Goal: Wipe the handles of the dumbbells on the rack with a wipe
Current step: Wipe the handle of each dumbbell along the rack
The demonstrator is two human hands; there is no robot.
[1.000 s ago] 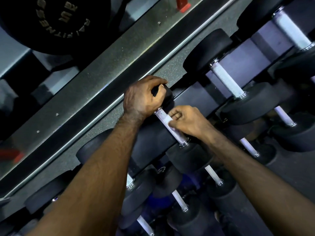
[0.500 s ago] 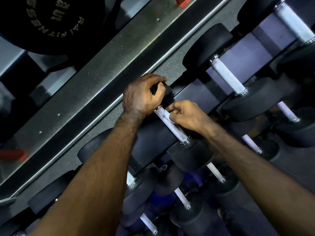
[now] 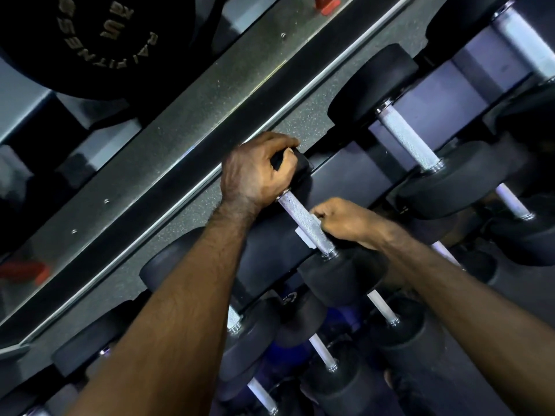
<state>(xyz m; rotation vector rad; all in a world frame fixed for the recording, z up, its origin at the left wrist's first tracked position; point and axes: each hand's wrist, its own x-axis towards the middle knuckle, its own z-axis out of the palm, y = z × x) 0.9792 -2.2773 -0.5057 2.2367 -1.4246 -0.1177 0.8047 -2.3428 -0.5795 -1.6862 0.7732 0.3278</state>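
A black dumbbell lies on the rack's top shelf with its knurled silver handle (image 3: 300,216) running diagonally. My left hand (image 3: 258,172) grips the far black head (image 3: 295,166) of that dumbbell. Curled round the lower part of the handle, my right hand (image 3: 345,220) holds a pale wipe (image 3: 305,237) that wraps under the bar and sticks out on its left side. The near head (image 3: 336,280) sits just below my right hand.
More dumbbells fill the rack: a larger one (image 3: 408,139) to the right, several smaller ones (image 3: 324,352) on lower tiers. A grey metal rack rail (image 3: 168,139) runs diagonally behind. A black weight plate (image 3: 99,34) hangs at top left.
My right hand has slid down the handle with the wipe, from near the far head toward the near head, baring the upper handle. My left hand kept its hold on the far head.
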